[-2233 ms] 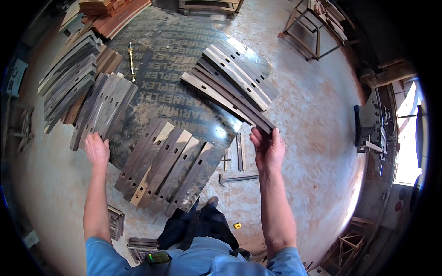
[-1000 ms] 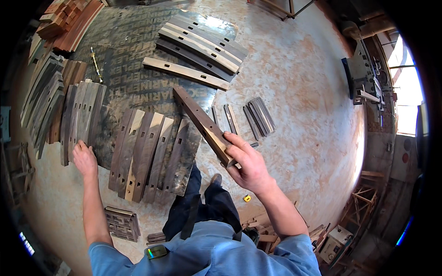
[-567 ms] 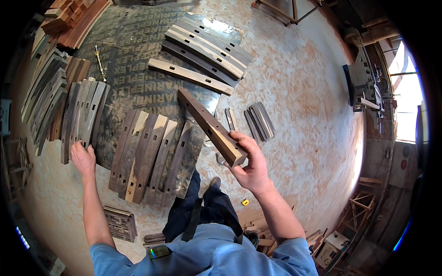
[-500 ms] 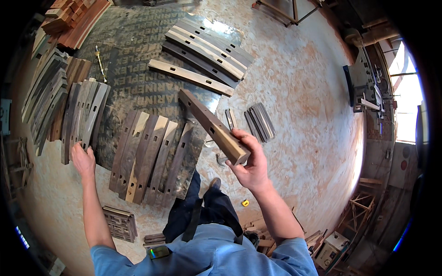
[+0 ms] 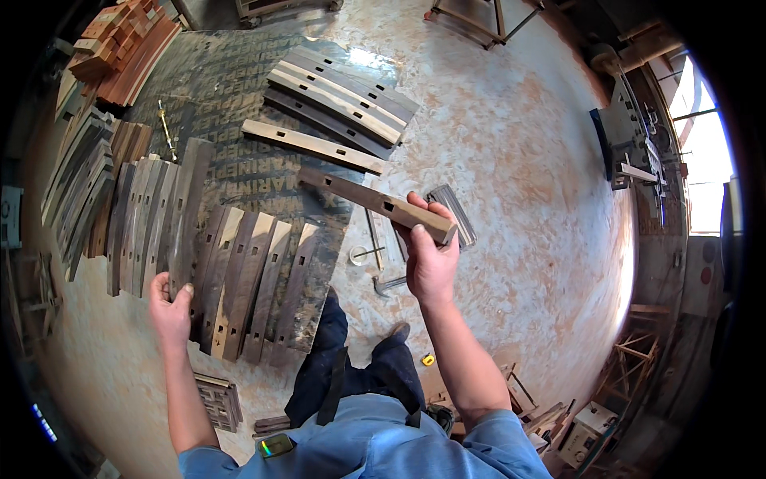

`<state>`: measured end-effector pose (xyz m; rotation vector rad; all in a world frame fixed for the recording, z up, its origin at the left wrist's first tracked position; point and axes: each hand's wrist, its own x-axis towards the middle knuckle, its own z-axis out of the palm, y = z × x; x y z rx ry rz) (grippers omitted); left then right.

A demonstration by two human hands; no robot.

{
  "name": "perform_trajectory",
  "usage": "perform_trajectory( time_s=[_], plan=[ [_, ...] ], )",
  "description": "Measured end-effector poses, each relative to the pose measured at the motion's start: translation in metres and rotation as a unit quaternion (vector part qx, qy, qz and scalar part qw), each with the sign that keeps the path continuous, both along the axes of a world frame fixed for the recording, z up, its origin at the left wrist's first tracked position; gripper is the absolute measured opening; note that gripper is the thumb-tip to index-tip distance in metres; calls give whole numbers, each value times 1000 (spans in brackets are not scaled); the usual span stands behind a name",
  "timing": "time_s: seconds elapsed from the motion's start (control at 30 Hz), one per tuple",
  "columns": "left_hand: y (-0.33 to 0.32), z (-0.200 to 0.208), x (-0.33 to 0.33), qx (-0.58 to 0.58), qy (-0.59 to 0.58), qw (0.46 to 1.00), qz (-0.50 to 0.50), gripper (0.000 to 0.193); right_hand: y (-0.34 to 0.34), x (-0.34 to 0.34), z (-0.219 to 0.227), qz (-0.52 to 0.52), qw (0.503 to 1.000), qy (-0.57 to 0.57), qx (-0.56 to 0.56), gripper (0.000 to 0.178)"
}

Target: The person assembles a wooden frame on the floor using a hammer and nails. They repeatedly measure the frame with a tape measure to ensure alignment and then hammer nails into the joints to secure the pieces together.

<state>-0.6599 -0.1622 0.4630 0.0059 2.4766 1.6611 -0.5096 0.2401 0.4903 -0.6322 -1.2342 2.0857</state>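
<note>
In my right hand is the near end of a dark mortised wooden slat, its far end reaching over the dark sheet-topped table. My left hand is closed round the near end of another dark slat, which stands at the right side of a row of similar slats. Beside it lies a second row of brown and pale slats with square mortises. Farther off, one pale slat lies apart from a stack of slats.
Reddish timber is piled at the far left. A hammer and a bundle of short dark slats lie on the floor to the right. A yellow tape measure is near my feet. A machine stands along the right wall.
My left hand has shifted right and now has a dark slat lifted at the row's right side. The slat in my right hand has swung to lie flatter across the view.
</note>
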Motion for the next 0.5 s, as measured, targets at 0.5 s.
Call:
perform_trajectory(
  time_s=[0.5],
  plan=[
    [236,39,198,128,-139,968,-166,30,174,193,20,59,988,40,-136,35]
  ],
)
